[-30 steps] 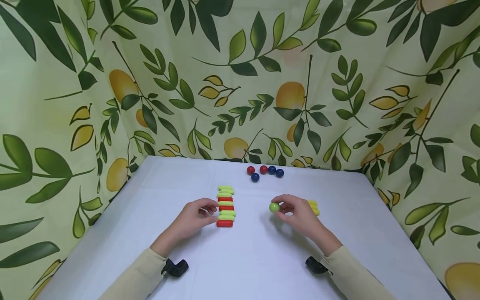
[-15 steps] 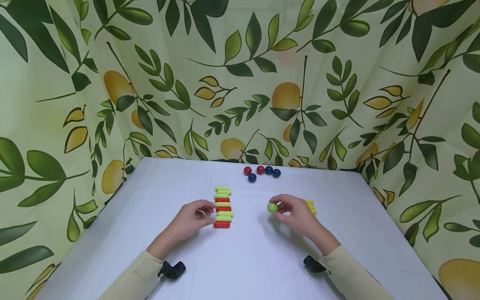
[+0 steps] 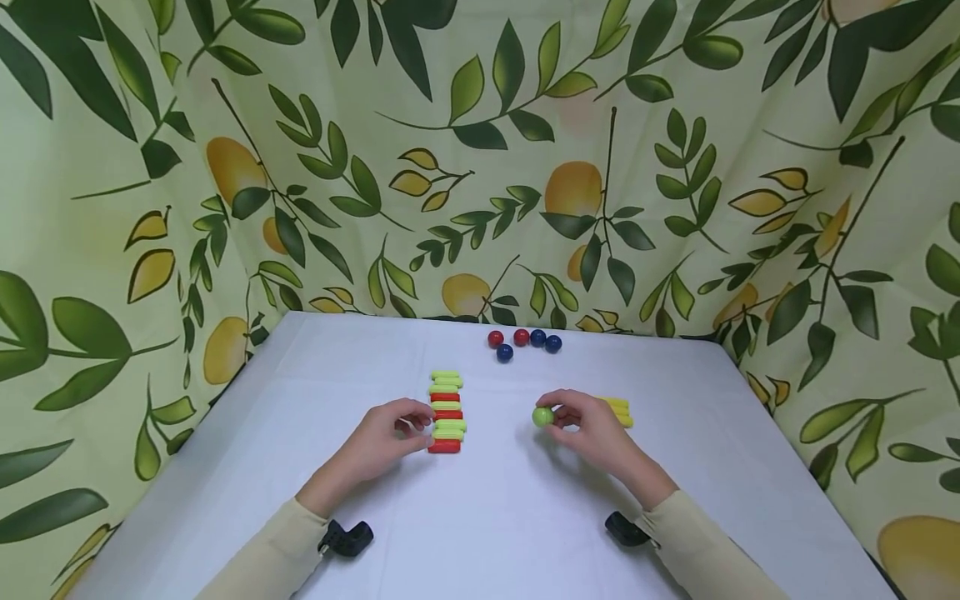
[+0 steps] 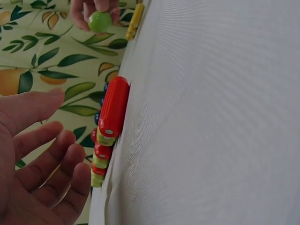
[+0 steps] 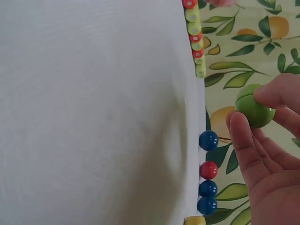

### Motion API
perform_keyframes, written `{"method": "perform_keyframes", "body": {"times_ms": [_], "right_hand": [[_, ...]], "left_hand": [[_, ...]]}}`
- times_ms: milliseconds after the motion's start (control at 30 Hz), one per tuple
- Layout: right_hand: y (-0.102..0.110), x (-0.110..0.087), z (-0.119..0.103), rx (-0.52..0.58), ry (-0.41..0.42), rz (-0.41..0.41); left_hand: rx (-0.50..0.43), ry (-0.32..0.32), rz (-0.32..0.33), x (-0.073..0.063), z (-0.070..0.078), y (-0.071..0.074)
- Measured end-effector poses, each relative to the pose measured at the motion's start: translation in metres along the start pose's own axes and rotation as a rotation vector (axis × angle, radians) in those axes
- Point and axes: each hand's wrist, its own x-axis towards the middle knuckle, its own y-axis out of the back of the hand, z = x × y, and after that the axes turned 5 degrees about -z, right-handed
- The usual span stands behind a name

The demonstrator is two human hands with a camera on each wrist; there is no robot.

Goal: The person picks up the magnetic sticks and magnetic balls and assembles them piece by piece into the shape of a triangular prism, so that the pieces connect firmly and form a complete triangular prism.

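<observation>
My right hand (image 3: 596, 429) pinches a green ball (image 3: 542, 417) between thumb and fingertips, raised over the table. A thin groove runs across this ball in the right wrist view. Beside a column of red and light-green sticks stands my left hand (image 3: 382, 437), fingers loosely bent and nothing in its grasp. The nearest stick of the column is a ribbed red one (image 4: 114, 108) with rounded ends; in the left wrist view a gap separates it from the thumb. Several yellow sticks (image 3: 621, 414) lie just beyond the right hand, partly hidden by it.
Toward the back of the white-covered table (image 3: 480, 533) lie two red balls, one a red ball (image 3: 495, 339) at the left end, and three blue balls, including a blue ball (image 3: 505, 353) set nearer. A leaf-and-fruit patterned curtain (image 3: 480, 167) closes off the back and sides.
The head view has shifted slightly. Both hands keep practically the same places over the table, with the green ball still held in the right.
</observation>
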Motion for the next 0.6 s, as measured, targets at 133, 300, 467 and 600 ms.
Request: {"method": "perform_keyframes", "body": {"times_ms": [133, 300, 467, 600], "right_hand": [[-0.004, 0.000, 0.003, 0.025, -0.047, -0.013], [-0.007, 0.000, 0.006, 0.016, -0.096, -0.048], [-0.010, 0.001, 0.012, 0.007, -0.122, -0.058], [-0.017, 0.001, 0.018, 0.014, -0.129, -0.046]], "left_hand": [[0.003, 0.004, 0.002, 0.000, 0.001, 0.000], [0.002, 0.010, -0.011, 0.001, 0.002, 0.001], [0.016, 0.005, -0.027, 0.001, 0.002, 0.001], [0.060, -0.010, -0.038, 0.000, 0.005, 0.001]]}}
